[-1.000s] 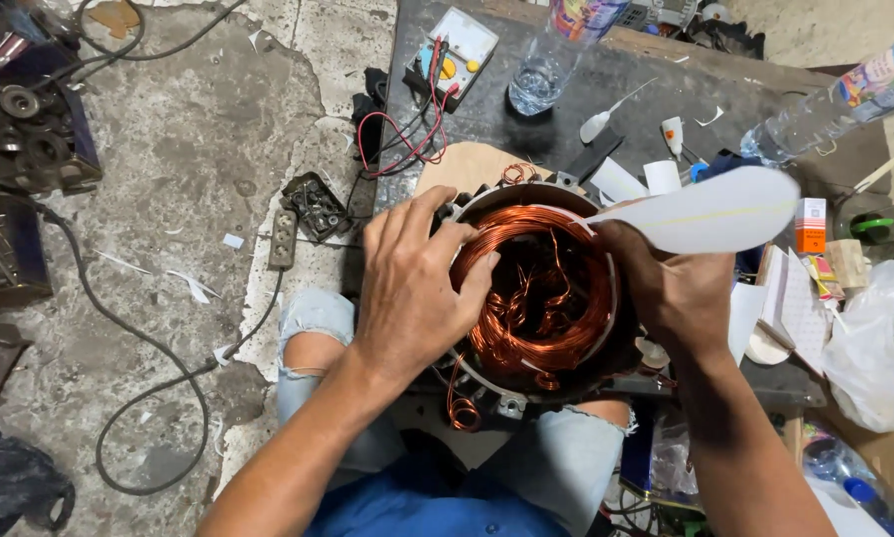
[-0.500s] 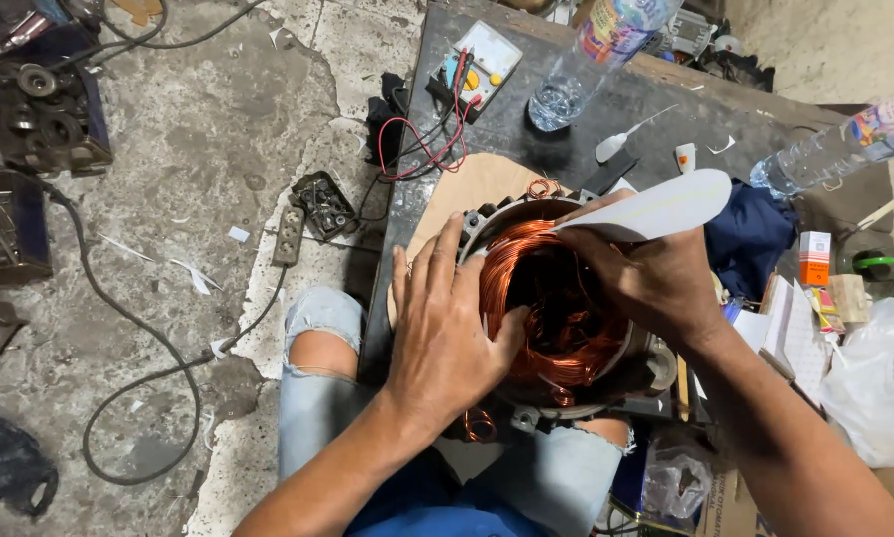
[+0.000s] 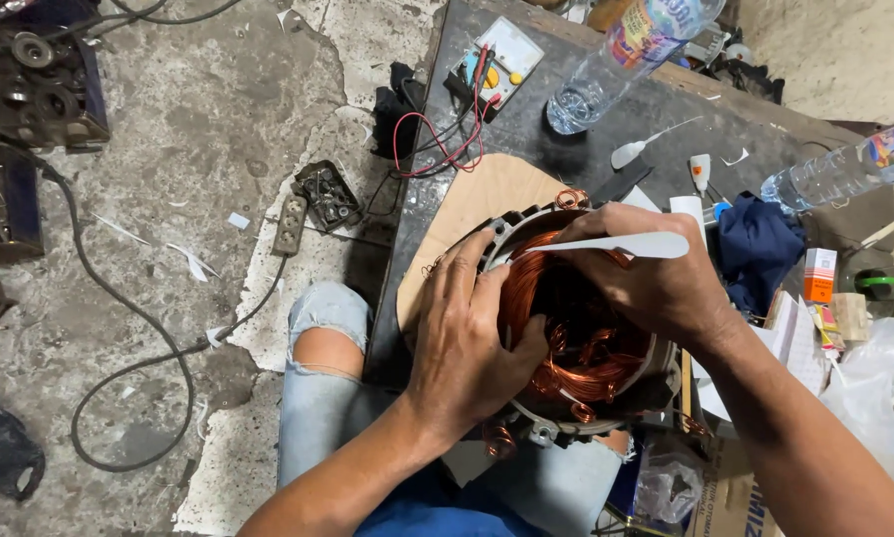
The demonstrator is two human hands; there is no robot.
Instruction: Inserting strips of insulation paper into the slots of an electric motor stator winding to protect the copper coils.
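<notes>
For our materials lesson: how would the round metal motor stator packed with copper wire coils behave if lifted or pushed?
The round metal motor stator is probably heavy for its size, given its dense copper windings. Resting flat, it likely won't roll. Loose wire ends look easily bent.

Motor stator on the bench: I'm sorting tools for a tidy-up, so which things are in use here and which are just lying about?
In use:
stator with copper windings
left hand pressing the coils
right hand
white strip in the right hand
wooden board underneath

Lying about:
multimeter
water bottle
blue cloth
power strip
</notes>
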